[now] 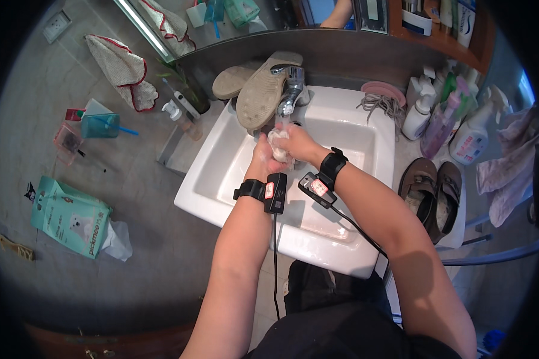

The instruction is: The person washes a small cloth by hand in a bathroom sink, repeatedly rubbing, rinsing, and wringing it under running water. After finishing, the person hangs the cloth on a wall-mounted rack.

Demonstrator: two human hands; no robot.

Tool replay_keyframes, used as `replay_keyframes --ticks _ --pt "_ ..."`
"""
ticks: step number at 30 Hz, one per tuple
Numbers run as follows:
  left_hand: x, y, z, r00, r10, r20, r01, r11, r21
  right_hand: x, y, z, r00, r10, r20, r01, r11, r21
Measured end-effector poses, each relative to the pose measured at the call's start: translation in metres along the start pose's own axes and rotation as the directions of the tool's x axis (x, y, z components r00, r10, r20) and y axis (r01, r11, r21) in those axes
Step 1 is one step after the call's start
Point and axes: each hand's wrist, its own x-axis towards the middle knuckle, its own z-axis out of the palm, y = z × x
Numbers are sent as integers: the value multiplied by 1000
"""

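Both of my hands are together in the white ceramic washbasin, under water running from the chrome tap. Between them is a pale wet lump; whether it is soap or a soaked cloth I cannot tell. My left hand cups it from the left and below. From the right, my right hand closes over it, its fingers partly hidden by water. A beige shoe sole leans on the basin's back left edge beside the tap, with a second beige sole behind it.
Brown shoes stand right of the basin. Behind them are a purple pump bottle, a white spray bottle and grey laces by a pink dish. A clear pump bottle stands left. Wrist-strapped devices trail black cables.
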Motion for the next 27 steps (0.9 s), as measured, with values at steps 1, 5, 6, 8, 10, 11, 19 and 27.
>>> replay_keyframes --ticks 1,5,6,8,10,11,19,27 --pt "0 0 0 1000 11 18 -11 1000 -1 1 -1 1 998 59 6 -59 993 104" --pt "2 2 0 999 14 36 -19 989 147 3 -9 -3 995 85 60 -86 996 27" --pt "2 2 1 998 -11 59 4 991 133 3 -12 -5 997 74 34 -72 996 -49" --pt "1 0 5 998 8 56 -21 974 227 1 -16 -7 999 42 -12 -43 991 -128" --pt "-3 -4 11 993 116 -19 -95 891 444 -2 -18 -8 999 -9 -40 4 991 -136" --pt "-5 -7 14 985 167 -37 -130 874 468 -2 -17 -9 999 9 -52 -16 992 -127" --pt "-15 -4 22 958 251 -138 -44 603 796 -8 -12 -28 972 87 -217 -149 947 -286" --pt "-16 4 12 990 35 -136 -13 987 158 -5 -9 -3 980 136 147 -160 973 164"
